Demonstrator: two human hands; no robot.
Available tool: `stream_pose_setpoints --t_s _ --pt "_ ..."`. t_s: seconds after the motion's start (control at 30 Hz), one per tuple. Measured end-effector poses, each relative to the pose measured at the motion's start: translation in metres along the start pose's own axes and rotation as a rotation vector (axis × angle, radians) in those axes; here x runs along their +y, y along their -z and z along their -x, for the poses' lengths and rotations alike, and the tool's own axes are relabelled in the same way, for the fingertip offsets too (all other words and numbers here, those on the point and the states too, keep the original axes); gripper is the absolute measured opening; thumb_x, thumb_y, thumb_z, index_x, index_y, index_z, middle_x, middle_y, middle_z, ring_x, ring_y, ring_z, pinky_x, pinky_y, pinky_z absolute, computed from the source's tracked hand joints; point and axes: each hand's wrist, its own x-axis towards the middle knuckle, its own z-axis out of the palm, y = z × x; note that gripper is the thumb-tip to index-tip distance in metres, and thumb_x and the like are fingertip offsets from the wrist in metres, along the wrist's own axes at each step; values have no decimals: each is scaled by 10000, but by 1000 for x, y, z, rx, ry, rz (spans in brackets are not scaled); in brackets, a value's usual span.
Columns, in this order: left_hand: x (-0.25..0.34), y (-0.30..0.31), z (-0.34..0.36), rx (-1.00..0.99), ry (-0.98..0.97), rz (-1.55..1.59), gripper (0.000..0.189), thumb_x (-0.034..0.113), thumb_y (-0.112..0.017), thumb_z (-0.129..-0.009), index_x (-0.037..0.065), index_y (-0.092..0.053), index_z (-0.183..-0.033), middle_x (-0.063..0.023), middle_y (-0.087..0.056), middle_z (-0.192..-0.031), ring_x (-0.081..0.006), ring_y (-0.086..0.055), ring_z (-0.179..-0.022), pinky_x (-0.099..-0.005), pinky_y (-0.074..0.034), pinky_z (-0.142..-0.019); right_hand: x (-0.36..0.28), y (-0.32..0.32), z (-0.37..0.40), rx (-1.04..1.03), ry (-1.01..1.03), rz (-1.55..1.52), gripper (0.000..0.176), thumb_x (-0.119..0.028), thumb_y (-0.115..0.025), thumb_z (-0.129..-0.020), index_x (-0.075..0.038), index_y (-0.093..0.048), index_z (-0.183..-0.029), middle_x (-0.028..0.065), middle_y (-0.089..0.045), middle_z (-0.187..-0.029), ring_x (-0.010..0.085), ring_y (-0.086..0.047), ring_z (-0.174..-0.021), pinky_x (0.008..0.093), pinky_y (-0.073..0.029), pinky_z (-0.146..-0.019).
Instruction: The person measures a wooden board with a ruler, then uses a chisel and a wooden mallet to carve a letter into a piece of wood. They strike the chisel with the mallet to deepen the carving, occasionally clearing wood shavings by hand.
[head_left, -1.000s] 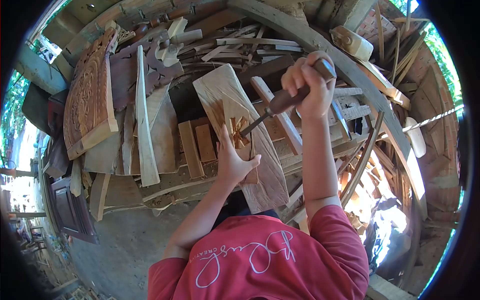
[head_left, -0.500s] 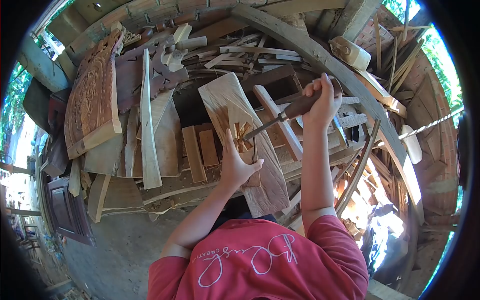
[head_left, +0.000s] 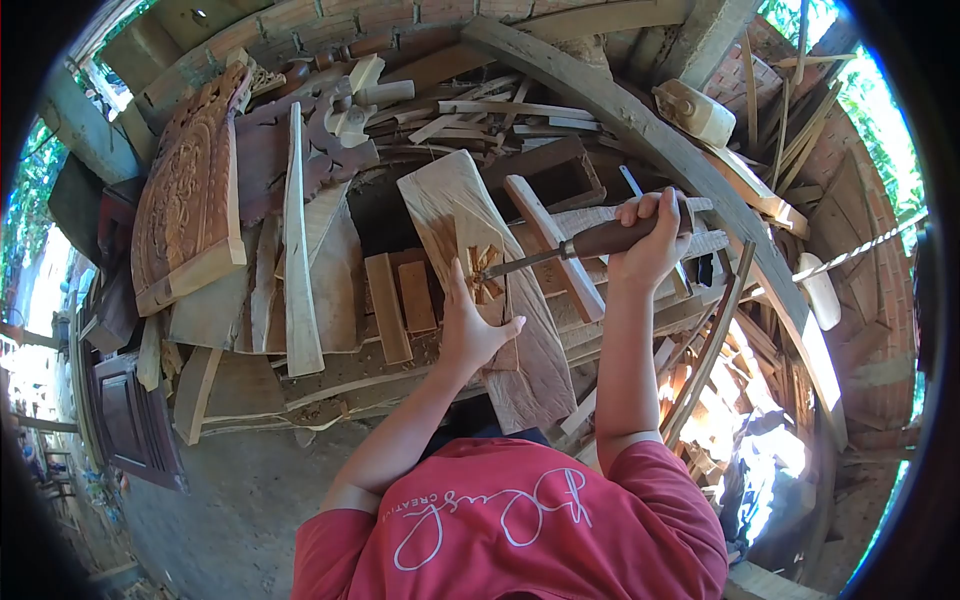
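Observation:
A chisel with a dark wooden handle is gripped in my right hand, its fingers wrapped round the handle. Its shaft slants down to the left, and its tip meets the flower-shaped carving on a small wooden piece. That piece lies on a broad, pale plank, which tilts across the bench. My left hand rests against the left and lower side of the small piece, thumb and fingers stretched apart. Part of the piece is hidden under this hand.
Two short wooden blocks lie left of the plank. A wooden bar lies under the chisel's shaft. Farther left stands a carved panel beside a long pale strip. Scrap sticks and a plastic jug are at the back.
My right hand and the chisel handle have swung lower and slightly right, so the chisel lies flatter. Its tip stays at the carving. My left hand has hardly moved.

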Motion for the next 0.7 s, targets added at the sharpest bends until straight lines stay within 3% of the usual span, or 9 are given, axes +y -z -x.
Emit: stream_pose_setpoints --t_s 0.17,0.27,0.63,0.7 --pt "1 1 -1 6 -10 5 1122 267 -785 -572 -39 -20 -1334 -281 -311 -1270 -369 -358 -1180 -409 -307 -986 -8 -16 26 -238 145 19 123 -79 -557 -815 -46 -443 -845 62 -462 -604 140 -443 -468 265 -389 -421" --pt "4 3 -1 -30 30 54 1109 258 -787 -566 -43 -38 -1326 -289 -244 -1308 -406 -319 -1189 -420 -305 -988 -13 -28 35 -410 213 75 148 -44 -565 -817 -22 -431 -875 66 -477 -622 125 -462 -480 255 -399 -430" --pt "2 2 -1 -42 44 35 1118 274 -782 -572 -34 -23 -1332 -284 -250 -1307 -404 -336 -1174 -428 -317 -976 -12 -45 37 -540 140 130 135 -14 -549 -805 -9 -426 -859 79 -498 -644 127 -494 -500 252 -411 -464" --pt "4 3 0 -36 43 26 1118 276 -782 -572 -35 -24 -1332 -285 -252 -1307 -405 -336 -1174 -427 -315 -977 -12 -48 37 -561 153 171 116 -25 -554 -794 -25 -445 -835 63 -453 -620 117 -423 -486 262 -396 -430"
